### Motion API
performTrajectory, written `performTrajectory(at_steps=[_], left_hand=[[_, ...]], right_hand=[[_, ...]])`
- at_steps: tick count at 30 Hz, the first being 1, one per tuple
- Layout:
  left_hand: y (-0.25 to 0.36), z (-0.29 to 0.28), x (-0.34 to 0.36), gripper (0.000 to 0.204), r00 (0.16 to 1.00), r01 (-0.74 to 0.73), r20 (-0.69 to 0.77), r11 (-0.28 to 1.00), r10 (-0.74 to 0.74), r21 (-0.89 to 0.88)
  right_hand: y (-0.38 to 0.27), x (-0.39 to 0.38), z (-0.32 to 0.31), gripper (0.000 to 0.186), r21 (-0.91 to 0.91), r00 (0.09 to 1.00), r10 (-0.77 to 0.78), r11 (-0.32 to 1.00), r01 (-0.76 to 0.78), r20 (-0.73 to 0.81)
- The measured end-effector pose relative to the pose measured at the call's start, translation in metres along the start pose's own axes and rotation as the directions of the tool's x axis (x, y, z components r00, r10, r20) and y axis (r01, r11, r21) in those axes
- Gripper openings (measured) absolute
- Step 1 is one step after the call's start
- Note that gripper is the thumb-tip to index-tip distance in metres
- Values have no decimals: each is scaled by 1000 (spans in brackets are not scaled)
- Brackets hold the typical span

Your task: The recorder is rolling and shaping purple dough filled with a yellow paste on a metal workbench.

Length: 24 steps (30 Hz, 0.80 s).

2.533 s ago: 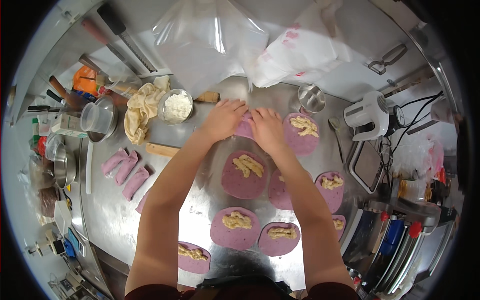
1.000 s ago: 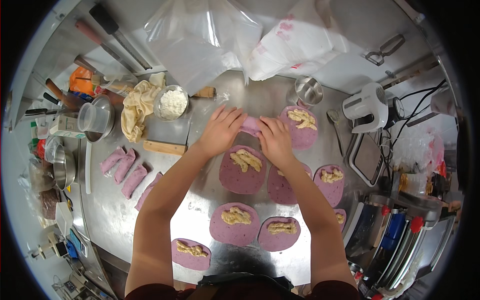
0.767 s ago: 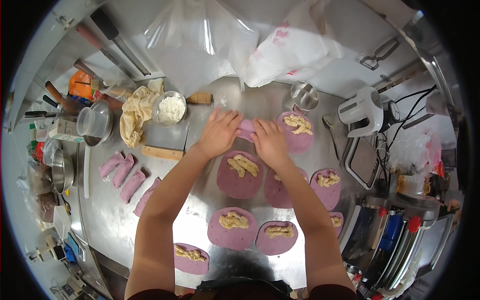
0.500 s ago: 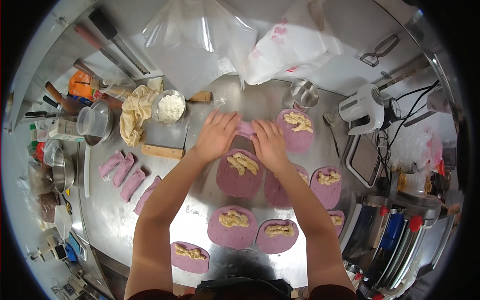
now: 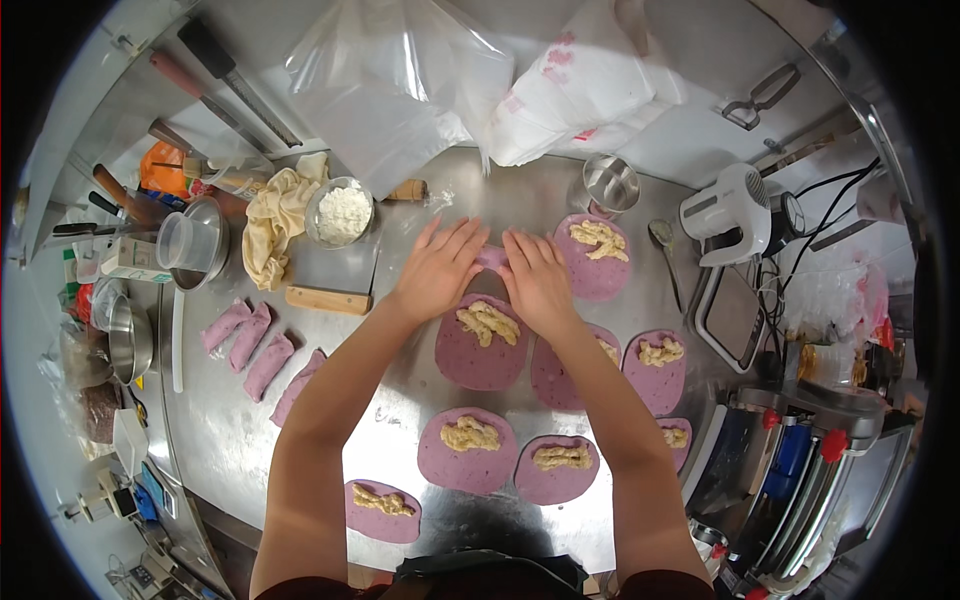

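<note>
A purple dough roll (image 5: 491, 257) lies on the steel table between my hands, mostly hidden under the fingers. My left hand (image 5: 440, 270) covers its left end and my right hand (image 5: 538, 280) its right end, both palms down with fingers curved over it. Just below is a flat purple dough piece (image 5: 480, 360) topped with a lumpy pale-yellow filling (image 5: 488, 323). More filled pieces surround it, such as one at upper right (image 5: 592, 275) and one lower down (image 5: 467, 470). Several finished purple rolls (image 5: 268, 367) lie in a row left of my left forearm.
At upper left are a bowl of white flour (image 5: 342, 214), a crumpled cream cloth (image 5: 272, 225) and a wooden-handled dough scraper (image 5: 328, 300). A metal cup (image 5: 611, 184), a spoon (image 5: 664, 245), a white hand mixer (image 5: 728, 215) and a scale (image 5: 728, 318) stand to the right.
My fingers have pushed slightly forward over the dough roll, the right hand's most clearly, and less of the roll shows between them. The other dough pieces stay where they were.
</note>
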<state>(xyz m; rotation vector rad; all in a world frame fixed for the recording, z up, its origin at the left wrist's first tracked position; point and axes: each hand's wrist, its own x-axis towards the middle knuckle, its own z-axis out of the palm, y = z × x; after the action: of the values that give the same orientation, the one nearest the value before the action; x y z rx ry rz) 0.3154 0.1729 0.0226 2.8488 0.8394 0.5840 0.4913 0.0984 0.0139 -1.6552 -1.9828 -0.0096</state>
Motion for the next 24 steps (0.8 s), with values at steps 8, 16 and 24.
performTrajectory(at_steps=[8,16,24], left_hand=[[-3,-2,-17,48,995,-40,86,999,40,2],[-10,7,-2,43,996,-8,90,1000,11,-28],[0,-10,-3,48,991,30,129,996,-19,-79]], right_hand=[[-1,-17,1,42,25,995,-87,996,86,42],[6,-11,10,36,-37,999,4,999,-3,40],[-7,-10,-7,42,128,993,99,986,-106,61]])
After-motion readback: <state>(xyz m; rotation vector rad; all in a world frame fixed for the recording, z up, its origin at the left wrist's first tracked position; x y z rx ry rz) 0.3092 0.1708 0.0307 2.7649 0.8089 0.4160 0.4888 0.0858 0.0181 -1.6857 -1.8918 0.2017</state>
